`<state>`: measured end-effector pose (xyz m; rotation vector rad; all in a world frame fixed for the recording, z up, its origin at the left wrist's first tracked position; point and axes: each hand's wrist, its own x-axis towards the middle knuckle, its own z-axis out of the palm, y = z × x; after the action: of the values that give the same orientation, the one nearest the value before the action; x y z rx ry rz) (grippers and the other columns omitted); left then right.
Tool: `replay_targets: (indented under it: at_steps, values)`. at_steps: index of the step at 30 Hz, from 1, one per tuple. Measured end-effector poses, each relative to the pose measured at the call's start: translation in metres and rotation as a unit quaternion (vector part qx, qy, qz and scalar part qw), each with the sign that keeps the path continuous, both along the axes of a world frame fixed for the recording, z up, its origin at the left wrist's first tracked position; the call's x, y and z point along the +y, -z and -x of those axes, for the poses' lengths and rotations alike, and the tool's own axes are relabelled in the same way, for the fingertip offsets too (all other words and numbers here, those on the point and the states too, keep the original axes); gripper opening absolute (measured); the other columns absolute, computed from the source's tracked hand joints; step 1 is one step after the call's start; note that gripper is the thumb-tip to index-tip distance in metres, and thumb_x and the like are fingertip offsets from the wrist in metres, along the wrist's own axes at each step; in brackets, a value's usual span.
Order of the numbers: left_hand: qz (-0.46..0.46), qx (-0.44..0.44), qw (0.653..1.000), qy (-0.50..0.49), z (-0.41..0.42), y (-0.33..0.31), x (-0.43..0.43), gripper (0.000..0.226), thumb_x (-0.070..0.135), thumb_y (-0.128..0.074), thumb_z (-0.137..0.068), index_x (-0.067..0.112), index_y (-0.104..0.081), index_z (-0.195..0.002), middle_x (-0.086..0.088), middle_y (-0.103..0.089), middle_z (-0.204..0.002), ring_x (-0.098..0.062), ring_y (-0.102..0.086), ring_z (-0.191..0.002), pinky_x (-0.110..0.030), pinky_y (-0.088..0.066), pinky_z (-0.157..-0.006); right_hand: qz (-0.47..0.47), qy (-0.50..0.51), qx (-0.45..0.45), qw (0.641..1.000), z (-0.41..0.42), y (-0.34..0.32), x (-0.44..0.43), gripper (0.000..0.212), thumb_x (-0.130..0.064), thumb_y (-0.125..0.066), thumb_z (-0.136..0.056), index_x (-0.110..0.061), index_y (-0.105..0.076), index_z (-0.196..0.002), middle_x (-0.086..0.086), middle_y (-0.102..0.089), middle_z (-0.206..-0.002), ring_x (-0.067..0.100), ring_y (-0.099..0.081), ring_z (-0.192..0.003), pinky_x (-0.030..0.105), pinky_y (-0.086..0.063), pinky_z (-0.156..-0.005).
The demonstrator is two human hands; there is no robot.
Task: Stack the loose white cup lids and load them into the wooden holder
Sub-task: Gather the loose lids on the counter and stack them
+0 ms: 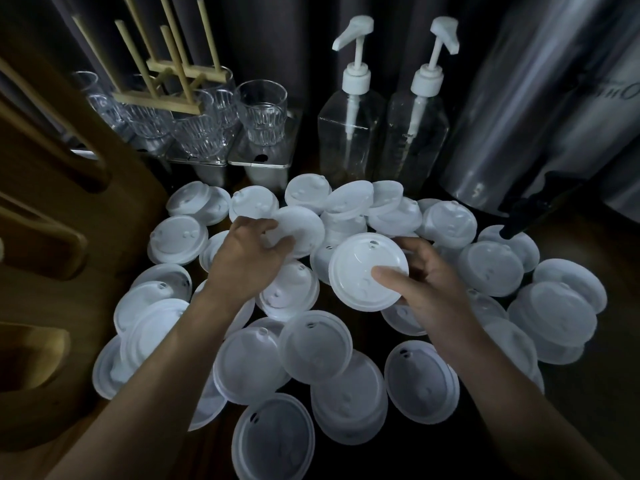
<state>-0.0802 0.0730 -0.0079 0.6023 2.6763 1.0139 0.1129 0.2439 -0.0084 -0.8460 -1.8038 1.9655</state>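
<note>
Head view: right grip (pixel 429 289) pinches a lid (pixel 358 268) tilted toward camera; left grip (pixel 249 258) grasps second lid (pixel 306 225).

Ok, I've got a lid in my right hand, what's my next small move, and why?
Probably lift the far lid that your left hand is gripping and nest it with the near lid pinched in your right hand. Both hands already have one, and the other lids lie loose, so a stack has to start first.
</note>
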Motion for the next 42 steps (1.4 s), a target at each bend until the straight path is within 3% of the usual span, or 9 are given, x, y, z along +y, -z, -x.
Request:
replay_targets:
  at_steps: [3,7,11,14,20,28,34,38,42]
  values:
    - [-0.059,0.039,0.997,-0.001,-0.005,-0.001,-0.011,0.041,0.036,-0.075,-0.092,0.021,-0.069,-0.129,-0.003,-0.06,-0.137,-0.014,-0.068,-0.099,-0.032,-0.054,-0.091,0.0,0.003,0.003,1.0,0.001,0.001,0.001,0.036,-0.003,-0.078,-0.087,-0.026,-0.067,-0.113,-0.004,-0.08,-0.1,0.011,-0.077,-0.089,0.025,-0.062,-0.068]
    - [-0.171,0.075,0.982,0.014,-0.016,-0.01,-0.025,0.035,0.02,-0.082,-0.089,0.024,-0.071,-0.122,0.004,-0.061,-0.13,0.01,-0.064,-0.099,-0.008,-0.053,-0.079,-0.013,0.012,-0.004,1.0,0.003,0.001,0.001,0.035,-0.006,-0.078,-0.088,-0.029,-0.067,-0.111,-0.004,-0.078,-0.105,0.011,-0.076,-0.093,0.025,-0.062,-0.07]
    - [-0.222,0.07,0.972,0.043,-0.031,-0.023,-0.03,0.039,0.014,-0.083,-0.087,0.026,-0.072,-0.122,0.007,-0.061,-0.129,-0.006,-0.066,-0.107,-0.01,-0.054,-0.081,-0.017,0.012,-0.01,1.0,0.006,0.001,-0.001,0.031,-0.01,-0.077,-0.09,-0.03,-0.067,-0.111,-0.002,-0.077,-0.111,0.009,-0.075,-0.095,0.023,-0.062,-0.07]
    - [-0.25,0.032,0.965,0.069,-0.045,-0.029,-0.026,0.044,0.024,-0.086,-0.084,0.027,-0.071,-0.126,0.012,-0.057,-0.13,-0.002,-0.065,-0.11,-0.012,-0.056,-0.08,-0.002,0.009,-0.009,1.0,0.008,0.0,-0.005,0.024,-0.02,-0.076,-0.092,-0.031,-0.067,-0.111,-0.001,-0.076,-0.113,0.012,-0.075,-0.098,0.031,-0.064,-0.075]
    - [-0.226,0.024,0.967,0.113,-0.067,-0.024,-0.02,0.051,0.04,-0.08,-0.086,0.032,-0.067,-0.134,0.018,-0.051,-0.129,0.002,-0.054,-0.125,-0.012,-0.053,-0.088,-0.004,0.012,0.012,1.0,0.006,-0.008,-0.014,0.05,-0.056,-0.067,-0.081,-0.025,-0.067,-0.121,-0.002,-0.077,-0.105,0.011,-0.075,-0.09,0.023,-0.057,-0.064]
    - [-0.193,0.093,0.969,0.124,-0.081,-0.016,-0.01,0.058,0.049,-0.082,-0.084,0.03,-0.066,-0.137,0.009,-0.045,-0.118,0.0,-0.051,-0.115,-0.008,-0.047,-0.093,0.024,0.023,0.009,0.999,0.002,-0.01,-0.017,0.061,-0.066,-0.064,-0.07,-0.027,-0.068,-0.118,-0.006,-0.076,-0.109,0.011,-0.076,-0.096,0.027,-0.06,-0.066]
    - [-0.174,0.092,0.973,0.12,-0.091,-0.015,0.001,0.061,0.043,-0.086,-0.08,0.033,-0.065,-0.137,0.008,-0.044,-0.12,0.009,-0.047,-0.11,-0.003,-0.046,-0.088,0.074,0.01,-0.009,0.997,0.003,-0.01,-0.016,0.061,-0.079,-0.064,-0.082,-0.033,-0.07,-0.123,0.001,-0.075,-0.122,0.025,-0.074,-0.111,0.039,-0.062,-0.074]
    - [-0.164,0.099,0.974,0.12,-0.094,-0.013,0.003,0.06,0.051,-0.083,-0.079,0.034,-0.065,-0.134,0.009,-0.045,-0.119,0.007,-0.048,-0.106,-0.006,-0.047,-0.083,0.071,-0.006,0.003,0.997,0.002,-0.008,-0.013,0.059,-0.069,-0.067,-0.077,-0.032,-0.069,-0.123,0.001,-0.075,-0.121,0.025,-0.074,-0.11,0.045,-0.064,-0.077]
    - [-0.15,0.09,0.974,0.143,-0.094,-0.012,0.004,0.046,0.052,-0.075,-0.086,0.031,-0.064,-0.125,0.008,-0.047,-0.118,0.0,-0.054,-0.101,-0.02,-0.053,-0.08,0.042,-0.019,-0.009,0.999,0.0,-0.003,-0.009,0.039,-0.024,-0.083,-0.087,-0.025,-0.066,-0.122,0.002,-0.076,-0.116,0.024,-0.077,-0.102,0.04,-0.064,-0.076]
